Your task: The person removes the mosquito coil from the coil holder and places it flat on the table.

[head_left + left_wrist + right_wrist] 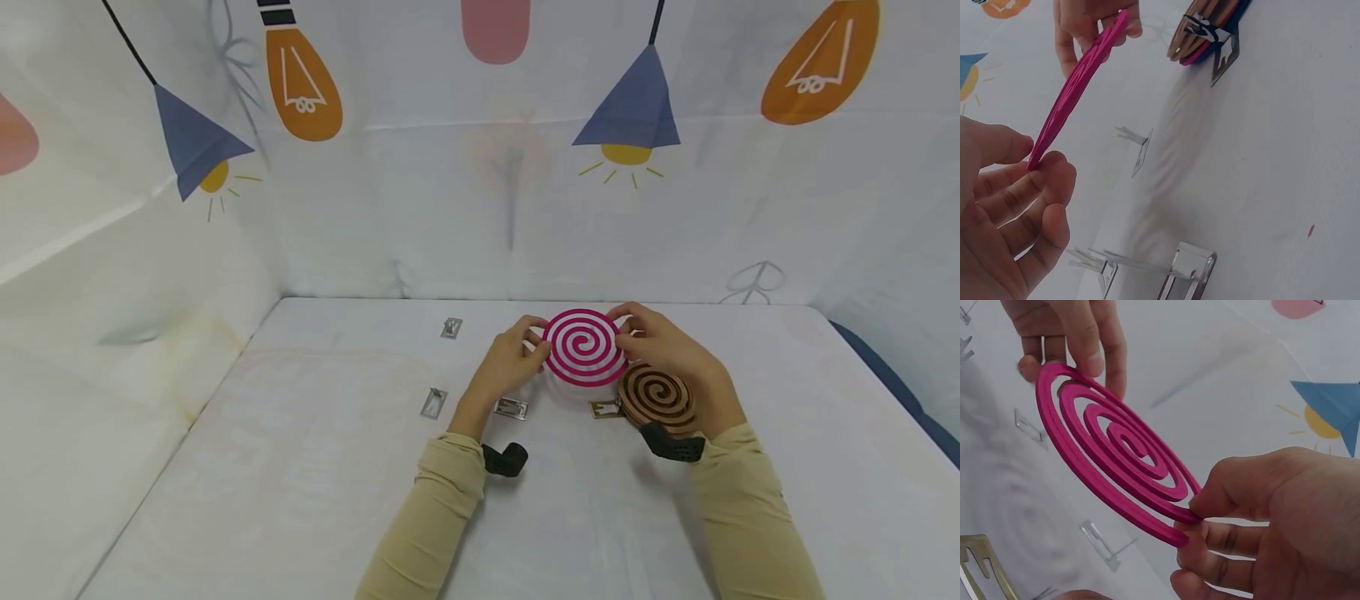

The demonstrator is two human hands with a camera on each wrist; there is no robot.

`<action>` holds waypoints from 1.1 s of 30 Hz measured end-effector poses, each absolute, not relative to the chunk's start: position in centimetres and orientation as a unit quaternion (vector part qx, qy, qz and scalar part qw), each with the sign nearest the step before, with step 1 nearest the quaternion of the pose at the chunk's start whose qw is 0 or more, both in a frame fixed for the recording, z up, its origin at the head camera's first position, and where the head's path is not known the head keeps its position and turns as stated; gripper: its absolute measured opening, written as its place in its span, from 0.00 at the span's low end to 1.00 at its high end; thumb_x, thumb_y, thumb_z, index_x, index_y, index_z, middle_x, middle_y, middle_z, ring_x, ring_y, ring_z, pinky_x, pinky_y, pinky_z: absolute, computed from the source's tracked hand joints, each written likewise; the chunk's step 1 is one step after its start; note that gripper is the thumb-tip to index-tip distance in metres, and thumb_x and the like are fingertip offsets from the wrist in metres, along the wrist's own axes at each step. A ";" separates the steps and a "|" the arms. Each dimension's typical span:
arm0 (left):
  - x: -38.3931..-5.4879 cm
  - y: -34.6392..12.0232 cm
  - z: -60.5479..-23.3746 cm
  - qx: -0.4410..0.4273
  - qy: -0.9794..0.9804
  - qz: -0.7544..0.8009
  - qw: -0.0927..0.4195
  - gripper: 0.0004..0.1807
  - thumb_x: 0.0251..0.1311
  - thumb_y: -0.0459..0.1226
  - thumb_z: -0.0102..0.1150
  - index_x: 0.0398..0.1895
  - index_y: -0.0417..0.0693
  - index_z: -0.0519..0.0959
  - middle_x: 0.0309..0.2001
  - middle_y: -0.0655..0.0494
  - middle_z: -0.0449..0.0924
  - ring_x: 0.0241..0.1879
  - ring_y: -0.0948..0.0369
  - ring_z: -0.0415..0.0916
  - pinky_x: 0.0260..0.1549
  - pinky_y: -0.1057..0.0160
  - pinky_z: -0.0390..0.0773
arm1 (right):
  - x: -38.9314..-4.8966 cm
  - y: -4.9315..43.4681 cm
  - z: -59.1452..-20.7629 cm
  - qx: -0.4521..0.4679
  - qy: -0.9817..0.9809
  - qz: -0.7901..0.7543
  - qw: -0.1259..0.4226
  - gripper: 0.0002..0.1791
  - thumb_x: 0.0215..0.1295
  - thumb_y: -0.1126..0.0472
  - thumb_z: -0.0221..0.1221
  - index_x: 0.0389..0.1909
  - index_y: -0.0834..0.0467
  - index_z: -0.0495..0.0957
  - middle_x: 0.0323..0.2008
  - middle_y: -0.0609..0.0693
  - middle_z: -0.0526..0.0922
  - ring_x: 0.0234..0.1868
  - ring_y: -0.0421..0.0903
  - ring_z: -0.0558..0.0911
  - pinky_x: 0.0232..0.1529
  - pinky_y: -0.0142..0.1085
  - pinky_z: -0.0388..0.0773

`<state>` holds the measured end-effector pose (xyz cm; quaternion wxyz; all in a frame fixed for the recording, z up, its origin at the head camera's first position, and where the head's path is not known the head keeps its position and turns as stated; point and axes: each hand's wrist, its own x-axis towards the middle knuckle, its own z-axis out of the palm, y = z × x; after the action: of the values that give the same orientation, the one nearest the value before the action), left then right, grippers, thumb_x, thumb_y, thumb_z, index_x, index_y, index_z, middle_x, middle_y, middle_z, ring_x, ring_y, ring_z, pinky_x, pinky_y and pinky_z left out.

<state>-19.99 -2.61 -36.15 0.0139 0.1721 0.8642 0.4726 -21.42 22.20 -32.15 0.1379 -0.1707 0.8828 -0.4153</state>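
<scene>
A pink mosquito coil [587, 383] is held up off the table between both hands, flat face toward the head camera. My left hand [512, 360] pinches its left edge between thumb and fingers; in the left wrist view the coil appears nearly edge-on. On the opposite rim, my right hand [667, 343] grips with thumb and fingertips, seen close up in the right wrist view. Below the right hand lies a stack of coils [657, 395], brown on top. Pink and dark blue layers show beneath the brown ones [1210, 25]. The right forearm partly covers this stack.
Small metal coil stands lie on the white table [300, 483]: one at the back [452, 327], one left of the left wrist [433, 403], one beside that wrist [512, 407], another touching the stack [604, 409]. A lamp-print curtain [435, 208] hangs behind.
</scene>
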 end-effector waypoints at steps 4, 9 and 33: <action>-19.7 -2.2 -36.1 0.173 0.868 0.464 0.019 0.20 0.66 0.39 0.51 0.61 0.49 0.68 0.41 0.52 0.82 0.26 0.67 0.78 0.25 0.72 0.74 | -21.2 22.6 -31.9 -0.163 0.886 -0.412 0.140 0.20 0.69 0.64 0.47 0.61 0.61 0.62 0.39 0.60 0.71 0.31 0.46 0.75 0.35 0.39 0.78; -19.5 -1.9 -36.1 0.170 0.872 0.458 0.028 0.21 0.66 0.39 0.51 0.62 0.50 0.68 0.43 0.53 0.81 0.27 0.67 0.78 0.25 0.72 0.75 | -21.2 22.9 -32.0 -0.163 0.888 -0.408 0.138 0.20 0.69 0.64 0.47 0.61 0.61 0.62 0.40 0.60 0.72 0.32 0.46 0.76 0.36 0.39 0.79; -19.0 -0.1 -36.7 0.197 0.882 0.425 0.040 0.24 0.65 0.40 0.52 0.65 0.51 0.67 0.45 0.54 0.80 0.29 0.69 0.75 0.23 0.74 0.72 | -21.2 25.4 -32.1 -0.166 0.898 -0.381 0.146 0.21 0.67 0.63 0.47 0.60 0.59 0.65 0.40 0.60 0.76 0.32 0.44 0.78 0.37 0.38 0.77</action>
<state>-19.04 -0.05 -36.73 0.0404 0.1972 0.8825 0.4251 -21.15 25.40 -32.14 0.1456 -0.1656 0.8978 -0.3813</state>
